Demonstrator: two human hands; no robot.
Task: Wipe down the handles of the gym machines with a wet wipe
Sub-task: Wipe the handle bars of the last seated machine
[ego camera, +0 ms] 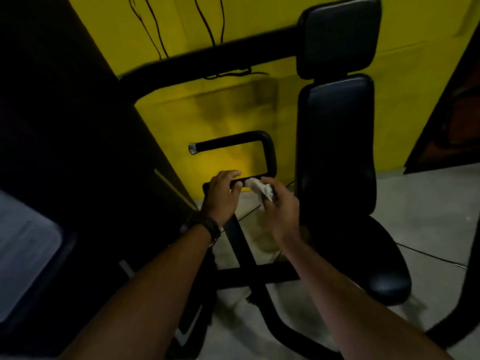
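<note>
A black gym machine has a U-shaped handle: an upper bar (228, 142) with a silver end cap and a lower bar (255, 177) below it. My left hand (220, 196) grips the left part of the lower bar, fingers curled over it. My right hand (281, 203) holds a crumpled white wet wipe (258, 187) and presses it against the lower bar just right of my left hand. A dark watch sits on my left wrist.
The machine's black padded backrest (336, 141) and seat (381, 271) stand to the right. A black frame arm (207, 59) arches above, and a black upright (240, 245) runs down to the grey floor. Behind is a yellow wall (207, 110); a dark panel fills the left.
</note>
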